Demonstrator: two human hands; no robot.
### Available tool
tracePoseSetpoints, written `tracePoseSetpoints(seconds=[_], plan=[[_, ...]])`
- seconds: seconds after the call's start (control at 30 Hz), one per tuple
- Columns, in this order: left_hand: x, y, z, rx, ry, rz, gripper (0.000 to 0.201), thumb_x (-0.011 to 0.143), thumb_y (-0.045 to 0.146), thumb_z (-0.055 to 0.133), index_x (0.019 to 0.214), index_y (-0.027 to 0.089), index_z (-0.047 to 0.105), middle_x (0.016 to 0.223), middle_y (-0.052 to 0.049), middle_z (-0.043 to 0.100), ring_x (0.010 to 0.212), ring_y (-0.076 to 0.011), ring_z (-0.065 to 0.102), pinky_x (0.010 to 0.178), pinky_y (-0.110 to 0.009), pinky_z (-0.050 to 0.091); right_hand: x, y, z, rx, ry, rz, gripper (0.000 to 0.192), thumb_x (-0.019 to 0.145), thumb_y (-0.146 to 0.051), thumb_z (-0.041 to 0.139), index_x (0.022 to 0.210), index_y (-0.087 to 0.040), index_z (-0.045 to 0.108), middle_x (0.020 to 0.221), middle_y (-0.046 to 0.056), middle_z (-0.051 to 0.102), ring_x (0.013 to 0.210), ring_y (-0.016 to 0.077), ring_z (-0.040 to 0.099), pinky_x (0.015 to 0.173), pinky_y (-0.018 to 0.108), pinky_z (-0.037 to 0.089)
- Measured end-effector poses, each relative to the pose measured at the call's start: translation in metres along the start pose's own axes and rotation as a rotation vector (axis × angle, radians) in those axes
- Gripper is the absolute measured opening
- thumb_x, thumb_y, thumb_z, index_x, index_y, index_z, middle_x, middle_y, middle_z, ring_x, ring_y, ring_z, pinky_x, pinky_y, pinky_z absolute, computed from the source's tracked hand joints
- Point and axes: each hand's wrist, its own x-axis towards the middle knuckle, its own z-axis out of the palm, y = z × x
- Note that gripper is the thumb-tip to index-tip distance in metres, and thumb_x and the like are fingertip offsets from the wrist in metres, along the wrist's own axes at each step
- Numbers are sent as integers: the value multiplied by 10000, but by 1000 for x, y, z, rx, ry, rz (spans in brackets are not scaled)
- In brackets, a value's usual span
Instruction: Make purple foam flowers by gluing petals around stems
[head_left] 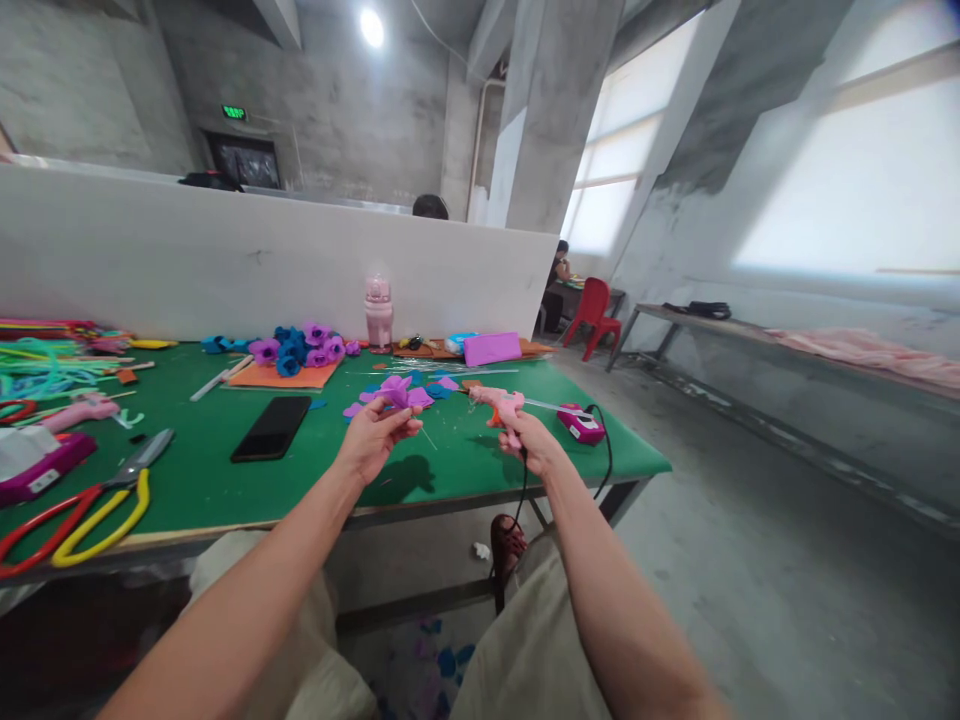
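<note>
The left hand (373,436) is closed around a purple paper flower (397,393), pinching it at the base so the petals fan out above the fingers, with a thin stem wire trailing down toward the green table (450,465). The right hand (534,440) is clenched on the handle of a pink glue gun (501,403), whose nozzle points toward the flower and stands just beside it without touching; its black cord drops over the table's front edge.

Taking the table as the landmark: both hands hover above its near right part. A pink box (580,423) lies near its right front corner, just beyond the glue gun. A black phone (271,428) lies flat toward its middle. Red and yellow scissors (82,510) rest at its near left edge. A heap of blue and purple flowers (300,348) sits on orange paper toward its far side, beside a pink bottle (378,311) that stands upright against the white partition
</note>
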Motion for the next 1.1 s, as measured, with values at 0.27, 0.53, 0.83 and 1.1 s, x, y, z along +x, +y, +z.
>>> tracePoseSetpoints(seconds=[0.27,0.53,0.83,1.1], plan=[[-2,5,1,16,-4,2,240,619,145,760,804,138,607,782,-53,715,575,-104,642,596,-230,536,30,26,-12,-465,163,18,298,803,-403,534,692,-140,617,597,67,605,597,178,566,549,256,406],[-5,5,2,90,-10,55,304,593,226,790,834,147,623,769,-39,710,584,-113,644,624,-252,530,24,18,3,-710,302,-92,278,785,-368,564,842,-117,668,988,206,649,1029,307,550,860,366,381],[-9,0,10,124,1,130,357,592,251,793,887,175,608,771,-7,707,668,-136,661,645,-255,543,-19,-14,82,141,-4,-322,283,772,-408,542,921,-209,678,945,45,694,919,190,604,792,311,457],[-7,-7,10,189,-10,184,373,587,288,797,884,167,606,786,-11,707,662,-147,663,655,-281,548,-26,-21,111,563,-69,-211,243,652,-365,662,838,-218,715,957,36,704,990,212,584,849,345,437]])
